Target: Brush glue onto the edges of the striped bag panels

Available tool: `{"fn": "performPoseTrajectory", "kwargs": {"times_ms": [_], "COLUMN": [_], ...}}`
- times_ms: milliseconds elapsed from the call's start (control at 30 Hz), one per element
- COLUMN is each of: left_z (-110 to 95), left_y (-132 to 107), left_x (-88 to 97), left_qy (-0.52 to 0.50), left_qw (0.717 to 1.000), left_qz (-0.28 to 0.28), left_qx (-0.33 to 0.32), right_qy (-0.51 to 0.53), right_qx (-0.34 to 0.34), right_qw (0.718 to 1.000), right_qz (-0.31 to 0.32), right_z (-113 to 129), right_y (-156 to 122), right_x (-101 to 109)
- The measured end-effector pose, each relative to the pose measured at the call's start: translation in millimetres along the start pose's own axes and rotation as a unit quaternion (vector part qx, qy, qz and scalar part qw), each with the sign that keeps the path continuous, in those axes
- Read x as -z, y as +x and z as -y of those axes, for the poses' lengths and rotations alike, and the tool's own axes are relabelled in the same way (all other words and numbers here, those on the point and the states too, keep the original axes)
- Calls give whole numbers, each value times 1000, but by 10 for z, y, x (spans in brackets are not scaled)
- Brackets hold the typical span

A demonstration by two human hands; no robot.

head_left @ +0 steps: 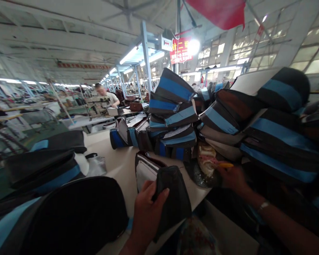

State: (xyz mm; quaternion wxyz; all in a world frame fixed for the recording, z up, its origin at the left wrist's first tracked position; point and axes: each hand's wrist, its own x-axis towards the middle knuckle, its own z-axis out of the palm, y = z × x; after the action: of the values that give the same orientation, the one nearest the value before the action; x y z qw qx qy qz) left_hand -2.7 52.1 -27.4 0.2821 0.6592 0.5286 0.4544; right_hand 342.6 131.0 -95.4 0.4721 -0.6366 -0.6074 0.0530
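Observation:
My left hand [146, 212] grips a dark fabric pouch [172, 198] by its edge, thumb on top, low over the white table [119, 166]. Just behind the pouch an unfinished bag with a pale lining [145, 170] stands open. My right hand [232, 177] reaches to the right, fingers closed on a small yellow tool [225, 165], beside a crumpled pinkish wad [206, 159] at the foot of the bag stacks.
Tall stacks of black bags with blue stripes stand at the centre [172, 113] and right [276, 124]. More such bags lie at the near left [55, 205]. A person [107, 97] sits at a far workstation. Rows of benches run back under strip lights.

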Motion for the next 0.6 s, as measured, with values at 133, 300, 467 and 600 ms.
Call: {"fn": "performPoseTrajectory", "kwargs": {"times_ms": [133,300,467,600], "left_z": [-19,-22,-30,-17], "left_y": [29,13,-19,-34], "left_x": [-59,-160,-120,-30], "left_qy": [-9,-20,-33,-40], "left_qw": [1000,999,999,999], "left_qz": [15,36,30,24], "left_qx": [0,-11,-15,-13], "right_qy": [160,247,202,95], "right_qx": [87,340,441,449], "right_qw": [983,902,852,856], "right_qz": [24,100,198,240], "right_z": [919,1948,1998,1734], "right_y": [74,65,121,261], "right_x": [271,320,196,364]}}
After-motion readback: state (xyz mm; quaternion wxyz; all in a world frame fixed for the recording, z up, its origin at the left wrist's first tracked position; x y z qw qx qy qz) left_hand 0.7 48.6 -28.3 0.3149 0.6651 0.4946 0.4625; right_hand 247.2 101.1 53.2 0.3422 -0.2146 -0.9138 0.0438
